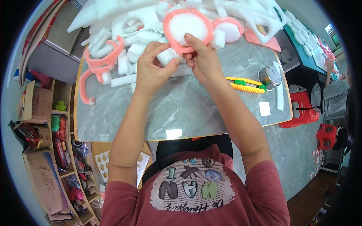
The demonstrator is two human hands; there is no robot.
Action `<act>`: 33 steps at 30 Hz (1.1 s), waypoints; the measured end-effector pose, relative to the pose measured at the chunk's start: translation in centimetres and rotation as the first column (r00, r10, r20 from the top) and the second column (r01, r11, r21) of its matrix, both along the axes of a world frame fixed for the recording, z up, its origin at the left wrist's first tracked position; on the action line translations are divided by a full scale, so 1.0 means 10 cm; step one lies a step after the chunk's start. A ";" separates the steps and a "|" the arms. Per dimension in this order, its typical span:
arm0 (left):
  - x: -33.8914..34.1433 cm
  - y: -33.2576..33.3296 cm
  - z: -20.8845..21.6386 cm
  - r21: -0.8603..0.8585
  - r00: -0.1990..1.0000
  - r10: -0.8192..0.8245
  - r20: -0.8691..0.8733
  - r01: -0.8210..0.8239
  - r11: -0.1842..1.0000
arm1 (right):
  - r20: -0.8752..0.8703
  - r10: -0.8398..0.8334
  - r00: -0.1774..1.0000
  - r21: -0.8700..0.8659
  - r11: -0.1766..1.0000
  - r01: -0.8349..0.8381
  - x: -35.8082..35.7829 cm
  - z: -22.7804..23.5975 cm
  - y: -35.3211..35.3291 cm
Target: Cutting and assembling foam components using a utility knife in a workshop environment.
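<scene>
My right hand (203, 60) pinches the lower edge of a pink foam ring (167, 30), its thumb lying on top. White foam (188, 25) fills the view inside the ring. My left hand (155, 71) is closed around a white foam piece (166, 56) just below the ring, thumb on its near side and index fingertip by the ring's edge. Parts of both hands' fingers are hidden. Behind them lies a heap of white foam offcuts (141, 20). Curved pink foam strips (103, 62) rest to the left, and another pink-edged white disc (228, 30) sits to the right.
A yellow and green utility knife (247, 86) lies on the grey marbled table (181, 105), beside a metal can (270, 76) and a white strip (279, 90). Shelves (62, 113) stand left. Red stools (301, 109) and a person (333, 94) at a green table are at right.
</scene>
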State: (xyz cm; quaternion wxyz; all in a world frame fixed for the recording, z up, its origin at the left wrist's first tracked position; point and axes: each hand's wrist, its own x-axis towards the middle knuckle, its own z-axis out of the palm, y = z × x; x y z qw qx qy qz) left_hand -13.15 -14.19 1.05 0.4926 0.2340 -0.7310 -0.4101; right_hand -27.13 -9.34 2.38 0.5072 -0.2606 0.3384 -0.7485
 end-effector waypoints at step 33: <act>-0.14 0.14 -0.06 -0.164 0.957 0.291 -0.003 -0.287 0.944 | -0.347 -0.215 0.913 -0.082 0.977 0.199 0.21 0.01 0.08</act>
